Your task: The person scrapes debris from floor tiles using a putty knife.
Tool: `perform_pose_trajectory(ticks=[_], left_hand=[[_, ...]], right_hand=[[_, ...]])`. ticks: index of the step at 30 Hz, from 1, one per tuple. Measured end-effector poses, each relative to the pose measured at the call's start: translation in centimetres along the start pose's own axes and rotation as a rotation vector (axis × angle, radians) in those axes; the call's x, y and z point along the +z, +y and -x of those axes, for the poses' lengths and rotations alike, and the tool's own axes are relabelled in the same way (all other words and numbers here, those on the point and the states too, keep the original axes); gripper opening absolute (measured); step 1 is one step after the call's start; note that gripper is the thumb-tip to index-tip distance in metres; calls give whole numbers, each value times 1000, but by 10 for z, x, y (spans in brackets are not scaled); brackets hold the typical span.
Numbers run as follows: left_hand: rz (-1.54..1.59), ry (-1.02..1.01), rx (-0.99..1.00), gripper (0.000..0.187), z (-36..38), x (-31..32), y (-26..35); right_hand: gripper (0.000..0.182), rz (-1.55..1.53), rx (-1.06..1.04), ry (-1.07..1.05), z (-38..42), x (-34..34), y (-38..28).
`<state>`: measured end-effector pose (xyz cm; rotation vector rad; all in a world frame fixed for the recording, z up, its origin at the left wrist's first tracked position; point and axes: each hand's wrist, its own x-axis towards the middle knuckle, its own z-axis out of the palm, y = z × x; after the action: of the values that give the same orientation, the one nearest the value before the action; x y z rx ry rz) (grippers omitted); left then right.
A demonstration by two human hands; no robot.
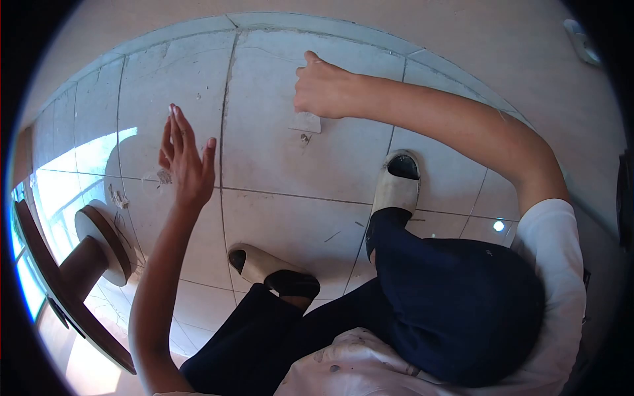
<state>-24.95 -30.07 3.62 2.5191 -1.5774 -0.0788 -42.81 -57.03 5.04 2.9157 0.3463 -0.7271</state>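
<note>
On the left, my left hand [188, 158] is raised above the tiled floor [284, 165] with its fingers stretched out and nothing in it. My right hand [325, 86] is closed, its fingers curled round a small flat pale piece [306, 123] that shows just below them. A small bit of debris [305, 138] lies on the tile beneath that piece. Beside my left hand, more crumpled debris [164, 177] rests on the floor.
My slippered feet stand on the tiles, the left slipper [257, 263] and the right slipper [398, 185]. A dark round-based stand [102, 244] is at the left. Further debris [119, 198] lies near it. A wall [429, 26] runs along the far side.
</note>
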Motion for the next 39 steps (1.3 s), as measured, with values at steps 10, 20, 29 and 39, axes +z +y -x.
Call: perform_pose_trajectory(ticks=[10, 20, 29, 39], left_hand=[[212, -115, -296, 82, 97, -67, -46], [276, -42, -335, 71, 105, -50, -67], [264, -63, -220, 64, 84, -24, -68], [316, -31, -231, 63, 88, -25, -64]], right_hand=[[22, -108, 46, -119, 11, 17, -11], [45, -526, 166, -29, 98, 34, -68], [21, -447, 41, 146, 45, 29, -128], [7, -401, 113, 98, 48, 20, -69]])
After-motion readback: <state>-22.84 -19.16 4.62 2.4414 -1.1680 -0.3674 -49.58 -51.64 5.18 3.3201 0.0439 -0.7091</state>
